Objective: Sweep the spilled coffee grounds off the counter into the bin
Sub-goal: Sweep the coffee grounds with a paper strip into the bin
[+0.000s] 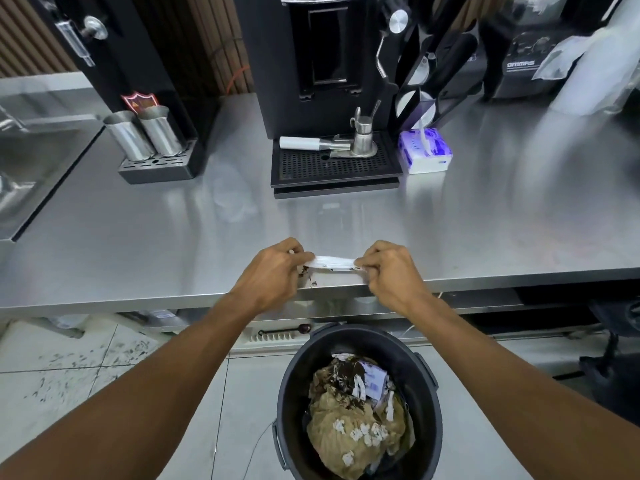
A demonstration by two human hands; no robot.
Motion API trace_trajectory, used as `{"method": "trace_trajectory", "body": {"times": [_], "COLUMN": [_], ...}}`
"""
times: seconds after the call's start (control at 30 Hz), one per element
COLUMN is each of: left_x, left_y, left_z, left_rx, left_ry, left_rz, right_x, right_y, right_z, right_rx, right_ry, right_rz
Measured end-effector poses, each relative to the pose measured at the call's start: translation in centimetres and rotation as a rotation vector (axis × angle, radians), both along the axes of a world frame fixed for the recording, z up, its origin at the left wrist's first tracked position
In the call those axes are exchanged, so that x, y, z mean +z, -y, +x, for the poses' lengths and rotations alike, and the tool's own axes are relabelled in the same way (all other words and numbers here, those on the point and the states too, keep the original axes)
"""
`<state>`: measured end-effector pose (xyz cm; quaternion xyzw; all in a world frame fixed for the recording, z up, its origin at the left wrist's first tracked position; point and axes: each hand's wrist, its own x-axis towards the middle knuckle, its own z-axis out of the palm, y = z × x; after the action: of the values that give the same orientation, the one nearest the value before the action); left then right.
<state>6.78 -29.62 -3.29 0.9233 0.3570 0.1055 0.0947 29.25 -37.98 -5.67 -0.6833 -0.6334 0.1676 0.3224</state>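
Observation:
My left hand and my right hand each pinch one end of a folded white tissue, stretched between them at the front edge of the steel counter. Dark coffee grounds cling to the tissue's lower edge and lie in a few specks on the counter lip by my left hand. Directly below on the floor stands a black round bin, open, with crumpled brown paper, tissue scraps and dark grounds inside.
A black coffee machine with a drip tray stands behind, with a portafilter and small metal jug on it. A tissue pack sits to its right. Two steel cups stand at the left, next to a sink.

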Motion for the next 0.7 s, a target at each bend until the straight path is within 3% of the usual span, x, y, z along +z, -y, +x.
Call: {"method": "trace_trajectory", "body": {"times": [0.13,0.47,0.7], "left_x": [-0.1,-1.8,-2.1], "left_y": [-2.6,-4.2,-1.5], "left_z": [-1.0,-2.2,-2.1], "left_rx": [0.068,0.130,0.181], "left_ry": [-0.072,-0.050,-0.010], "left_rz": [0.009,0.018,-0.055], "right_x": [-0.1,0.4,0.2], "right_y": [-3.2,-8.1,-7.9], "right_z": [-1.4,-2.4,-2.5], "right_rx": [0.014,0.255,0.260], "right_ry": [0.024,0.258,0.170], "right_rz": [-0.009,-0.126,-0.144]}}
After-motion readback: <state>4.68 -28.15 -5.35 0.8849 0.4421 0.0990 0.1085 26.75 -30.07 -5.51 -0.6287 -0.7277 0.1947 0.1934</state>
